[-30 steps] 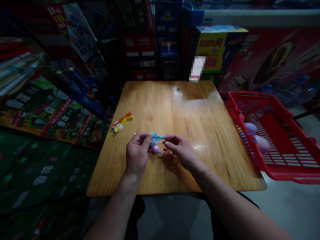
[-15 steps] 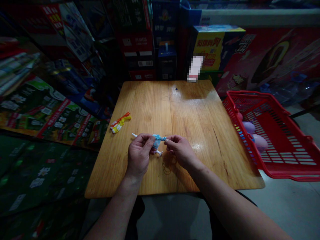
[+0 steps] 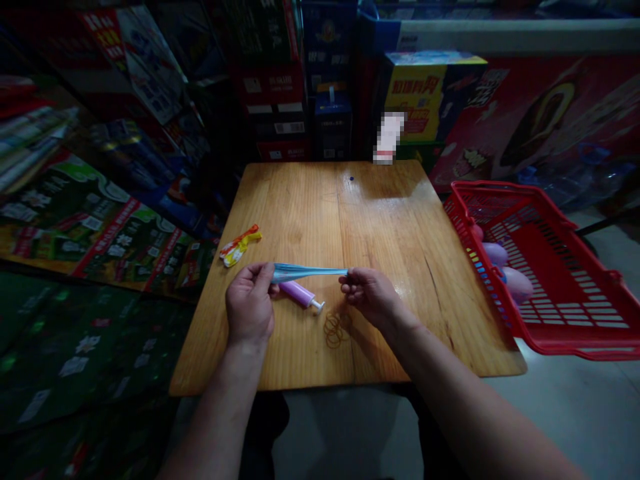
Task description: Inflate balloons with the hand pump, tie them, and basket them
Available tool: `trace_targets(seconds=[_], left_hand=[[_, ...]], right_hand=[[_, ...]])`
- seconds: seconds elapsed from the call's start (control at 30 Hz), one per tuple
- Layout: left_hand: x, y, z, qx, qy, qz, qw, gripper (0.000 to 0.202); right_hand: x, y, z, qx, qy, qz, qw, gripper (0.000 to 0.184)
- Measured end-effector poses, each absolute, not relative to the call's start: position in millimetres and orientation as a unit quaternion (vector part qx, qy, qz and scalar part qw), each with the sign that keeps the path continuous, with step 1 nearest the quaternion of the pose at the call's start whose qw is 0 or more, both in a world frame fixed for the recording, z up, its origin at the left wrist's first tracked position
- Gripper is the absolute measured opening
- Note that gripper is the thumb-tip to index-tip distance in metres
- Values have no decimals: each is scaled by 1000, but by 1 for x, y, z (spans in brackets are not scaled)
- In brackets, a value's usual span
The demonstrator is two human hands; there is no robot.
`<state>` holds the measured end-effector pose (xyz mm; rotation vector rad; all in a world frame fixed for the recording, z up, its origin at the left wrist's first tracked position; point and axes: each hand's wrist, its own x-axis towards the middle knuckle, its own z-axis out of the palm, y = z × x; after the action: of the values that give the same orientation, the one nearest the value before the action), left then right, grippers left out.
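A light blue balloon (image 3: 307, 271) is stretched taut sideways over the wooden table (image 3: 300, 213). My left hand (image 3: 251, 297) pinches its wide end between thumb and fingers. At the narrow end, my right hand (image 3: 373, 293) grips the balloon with closed fingertips. Under the balloon, beside my left hand, lies a purple balloon hand pump (image 3: 299, 294) with a white plunger handle; its other end is hidden by that hand. Several tan rubber bands (image 3: 336, 331) lie in a loose heap nearer to me. Two limp balloons (image 3: 241, 245), orange-red and yellow with white, rest at the table's left.
To the right, a red plastic basket (image 3: 565, 257) holds inflated pink and purple balloons (image 3: 515, 283). Stacked cartons (image 3: 280, 93) and a yellow-blue box (image 3: 420, 97) stand behind the table. Green packs (image 3: 65, 340) line the left side. A small dark dot (image 3: 351, 179) is near the back edge.
My hands have moved apart, mostly the left one leftward, and the crumpled blue balloon is now stretched long. More of the purple pump and the rubber bands shows.
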<state>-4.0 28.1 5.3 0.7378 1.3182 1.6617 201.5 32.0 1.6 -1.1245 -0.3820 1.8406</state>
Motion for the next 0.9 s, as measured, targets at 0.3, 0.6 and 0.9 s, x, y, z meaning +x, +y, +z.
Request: trace_targets(seconds=[0.3,0.6,0.9], left_hand=[[19,11,8,353,509,587,521,22],[15,14,7,337,509,596,522,24],[10,12,8,345,509,590,523,22]], right_hand=[[198,24,0,-339,-198,794,464,21],[194,26,1,-356,-189,795,453,19],[193,24,-1,-370,-225,783,446,16]])
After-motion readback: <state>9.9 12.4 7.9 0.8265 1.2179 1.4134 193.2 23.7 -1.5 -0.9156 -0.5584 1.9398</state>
